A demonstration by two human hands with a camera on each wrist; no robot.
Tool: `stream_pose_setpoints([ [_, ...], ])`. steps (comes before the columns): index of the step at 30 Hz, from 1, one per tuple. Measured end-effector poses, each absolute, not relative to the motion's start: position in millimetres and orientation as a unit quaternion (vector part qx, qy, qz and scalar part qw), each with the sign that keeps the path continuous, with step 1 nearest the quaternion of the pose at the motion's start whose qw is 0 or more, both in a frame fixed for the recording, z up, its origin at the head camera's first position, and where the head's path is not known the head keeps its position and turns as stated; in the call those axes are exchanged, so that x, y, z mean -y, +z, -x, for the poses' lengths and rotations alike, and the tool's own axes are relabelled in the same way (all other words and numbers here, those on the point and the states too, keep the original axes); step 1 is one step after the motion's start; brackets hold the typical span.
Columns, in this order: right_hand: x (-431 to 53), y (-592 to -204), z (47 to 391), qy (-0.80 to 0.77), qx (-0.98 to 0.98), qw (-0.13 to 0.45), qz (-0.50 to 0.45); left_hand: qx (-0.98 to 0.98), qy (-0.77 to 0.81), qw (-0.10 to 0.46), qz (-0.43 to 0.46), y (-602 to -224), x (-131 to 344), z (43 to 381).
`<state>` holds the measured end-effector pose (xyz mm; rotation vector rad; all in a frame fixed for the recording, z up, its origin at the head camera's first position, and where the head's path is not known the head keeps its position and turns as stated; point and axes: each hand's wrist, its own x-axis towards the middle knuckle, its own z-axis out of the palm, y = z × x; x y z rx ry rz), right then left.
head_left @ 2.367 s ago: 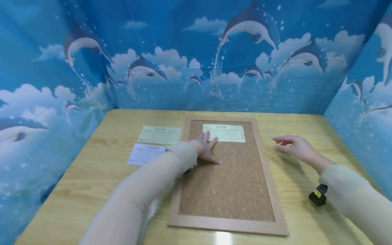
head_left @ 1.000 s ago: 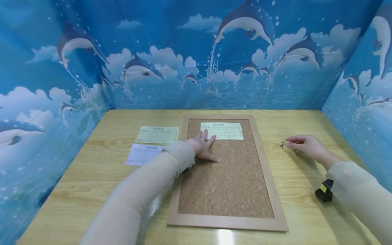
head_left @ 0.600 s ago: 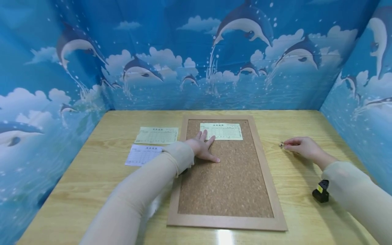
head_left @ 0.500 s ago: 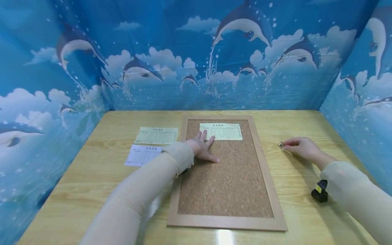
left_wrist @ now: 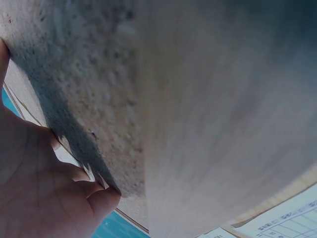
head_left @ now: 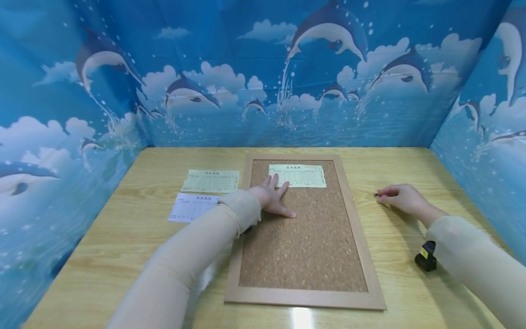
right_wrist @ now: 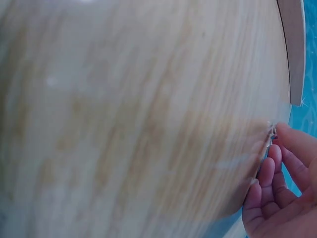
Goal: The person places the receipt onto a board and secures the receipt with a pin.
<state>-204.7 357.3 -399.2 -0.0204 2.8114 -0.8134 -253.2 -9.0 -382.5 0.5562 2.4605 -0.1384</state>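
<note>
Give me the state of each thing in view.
Framed brown cork board: flat on the yellowish wood-grain table.
Bare left hand: resting spread on the board.
Pale green paper slip on the board: flat, one corner under the left hand.
Pale green paper slip on the table: flat, left of the board.
Whitish paper slip: flat, partly behind the cream sleeve.
Small metal piece: pinched by the bare right hand.

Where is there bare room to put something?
Bare: the corkboard nearer than the left hand; the table between right hand and dolphin backdrop. Crowded: the corkboard's far end, with green slip and left hand; left of it, two more slips.
</note>
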Motion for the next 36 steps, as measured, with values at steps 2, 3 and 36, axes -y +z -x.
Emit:
stream_pose_setpoints([
  [2,-356.8,-399.3,204.8,-0.274,-0.956,0.108,0.003,-0.928,-0.051,0.301,-0.211,-380.6,9.2,251.9],
  [3,-356.4,-399.3,204.8,-0.273,-0.956,0.108,0.001,-0.928,-0.050,0.302,-0.212,-376.9,9.6,249.6],
  [36,-354.9,-401.2,203.6,-0.267,-0.958,0.102,-0.018,-0.928,-0.043,0.302,-0.214,-372.1,11.4,246.3],
])
